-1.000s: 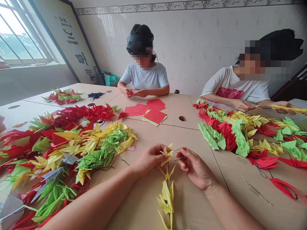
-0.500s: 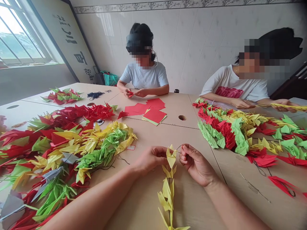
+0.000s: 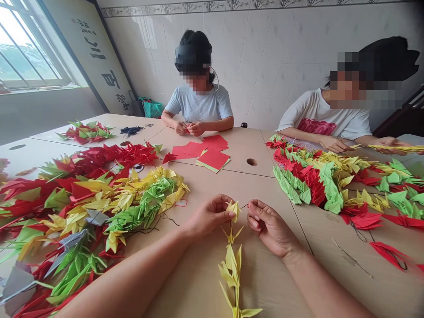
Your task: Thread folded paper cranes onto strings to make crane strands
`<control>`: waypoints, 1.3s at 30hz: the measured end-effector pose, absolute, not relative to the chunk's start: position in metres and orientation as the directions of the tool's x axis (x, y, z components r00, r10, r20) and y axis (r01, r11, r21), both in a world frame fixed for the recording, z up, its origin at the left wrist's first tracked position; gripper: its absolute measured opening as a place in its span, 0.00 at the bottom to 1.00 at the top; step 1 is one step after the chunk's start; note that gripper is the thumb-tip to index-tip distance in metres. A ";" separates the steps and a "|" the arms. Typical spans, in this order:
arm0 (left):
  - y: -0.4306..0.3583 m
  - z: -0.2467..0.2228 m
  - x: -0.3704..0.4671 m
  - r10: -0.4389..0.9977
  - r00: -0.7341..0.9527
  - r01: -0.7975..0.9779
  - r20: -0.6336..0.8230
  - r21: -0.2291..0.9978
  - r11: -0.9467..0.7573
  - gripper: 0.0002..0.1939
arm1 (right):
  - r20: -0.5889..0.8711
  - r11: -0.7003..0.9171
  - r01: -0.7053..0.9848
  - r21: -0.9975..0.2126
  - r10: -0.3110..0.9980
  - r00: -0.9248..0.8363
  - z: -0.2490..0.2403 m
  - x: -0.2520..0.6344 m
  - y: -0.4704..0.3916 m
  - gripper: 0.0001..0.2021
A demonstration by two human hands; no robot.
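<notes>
My left hand [image 3: 209, 217] pinches a yellow folded-paper crane [image 3: 234, 209] between thumb and fingers. More yellow paper cranes [image 3: 231, 265] hang in a strand below it, running toward me along a dark thread. Just to the right, my right hand [image 3: 273, 227] is closed, thumb against forefinger, on the dark thread [image 3: 244, 206] beside the top crane. Whether a needle is at its fingertips I cannot make out.
Red, yellow and green crane strands lie in a heap [image 3: 142, 205] at left and another heap [image 3: 314, 176] at right. Coloured paper squares [image 3: 213, 160] are mid-table, and a long thin needle [image 3: 353, 258] is at right. Two people [image 3: 200, 104] [image 3: 327, 115] sit opposite, handling paper.
My left hand has shifted up and right, its thumb now over the front of the top crane, which has tilted. The exposed thread beside my right hand looks straighter. The opposite person's hands have come together.
</notes>
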State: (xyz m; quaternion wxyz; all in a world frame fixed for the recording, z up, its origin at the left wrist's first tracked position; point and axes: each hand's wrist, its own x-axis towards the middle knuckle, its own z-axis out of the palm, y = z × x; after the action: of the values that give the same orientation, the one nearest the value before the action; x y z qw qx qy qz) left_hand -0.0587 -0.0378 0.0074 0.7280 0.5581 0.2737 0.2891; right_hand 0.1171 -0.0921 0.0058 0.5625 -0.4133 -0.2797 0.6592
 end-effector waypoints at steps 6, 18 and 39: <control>-0.042 0.012 -0.059 0.654 0.755 -0.108 -0.047 0.975 0.195 0.18 | -0.244 -0.220 -0.473 -0.853 0.970 -0.012 0.004 0.117 -0.092 0.12; -0.039 0.008 -0.057 0.776 0.629 -0.121 -0.047 0.980 0.158 0.19 | -0.168 -0.170 -0.186 -0.968 0.985 -0.029 0.006 0.109 -0.095 0.16; -0.041 0.014 -0.060 0.676 0.734 0.014 -0.063 0.997 0.078 0.16 | -0.230 -0.268 -0.314 -0.911 0.961 -0.154 0.011 0.102 -0.099 0.12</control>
State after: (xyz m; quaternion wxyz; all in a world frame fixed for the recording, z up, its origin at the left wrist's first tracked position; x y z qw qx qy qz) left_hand -0.0599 -0.0408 0.0142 0.6820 0.6340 0.2719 0.2428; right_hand 0.1016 -0.0994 0.0112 0.4800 -0.4391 -0.3683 0.6642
